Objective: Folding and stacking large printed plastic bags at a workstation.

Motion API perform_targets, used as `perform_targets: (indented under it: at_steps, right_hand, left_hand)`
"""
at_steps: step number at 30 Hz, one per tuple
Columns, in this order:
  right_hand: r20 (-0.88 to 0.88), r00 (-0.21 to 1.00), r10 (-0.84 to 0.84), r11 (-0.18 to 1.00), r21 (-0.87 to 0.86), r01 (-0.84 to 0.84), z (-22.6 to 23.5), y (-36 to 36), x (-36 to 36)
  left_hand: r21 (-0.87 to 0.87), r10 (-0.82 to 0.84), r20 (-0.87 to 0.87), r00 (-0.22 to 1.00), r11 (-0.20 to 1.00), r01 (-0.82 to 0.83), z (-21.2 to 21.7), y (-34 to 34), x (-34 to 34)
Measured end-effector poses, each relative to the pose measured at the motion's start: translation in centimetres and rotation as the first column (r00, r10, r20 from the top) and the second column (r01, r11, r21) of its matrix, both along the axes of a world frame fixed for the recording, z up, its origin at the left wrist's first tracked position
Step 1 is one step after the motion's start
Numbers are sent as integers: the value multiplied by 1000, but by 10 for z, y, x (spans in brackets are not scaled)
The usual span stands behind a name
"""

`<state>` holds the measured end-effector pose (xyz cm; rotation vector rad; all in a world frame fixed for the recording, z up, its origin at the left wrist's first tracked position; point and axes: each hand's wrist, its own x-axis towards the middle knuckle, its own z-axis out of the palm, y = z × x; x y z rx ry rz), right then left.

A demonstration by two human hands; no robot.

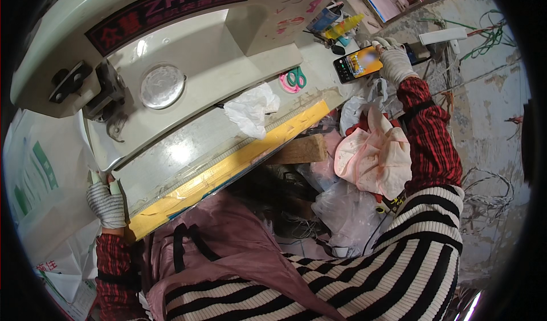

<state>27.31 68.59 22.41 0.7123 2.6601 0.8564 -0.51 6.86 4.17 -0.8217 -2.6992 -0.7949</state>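
At the upper right, my right hand (395,62), in a pale striped work glove, is closed on the right end of a smartphone (358,64). The phone's screen is lit, and part of my grip is hidden. Far to the left, my left hand (106,205), in a similar glove, is at the near left corner of the machine's table (171,170). Its thumb and a finger stand apart, with pale covers on the tips and nothing seen between them. A white plastic bag (45,173) with green print hangs right beside it.
A large cream sewing machine (188,36) spans the far side. Crumpled white cloth (250,107) and green-and-pink scissors (293,79) lie on the table, whose near edge has yellow tape (239,164). Pink fabric (373,156) and clear plastic bags (347,210) sit below. Loose cables (487,36) run at right.
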Motion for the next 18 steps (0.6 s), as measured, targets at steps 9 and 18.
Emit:
perform_targets:
  at_steps: [9,18]
  right_hand:
    - [-22,1000,20,1000,-3,-20,0,-1,0]
    - [-4,1000,21,1000,21,-21,-2,4,0]
  left_hand:
    - [-21,-5,1,1000,1000,5,1,1,-1]
    - [-83,2,25,1000,997,0,-2,-3,-2]
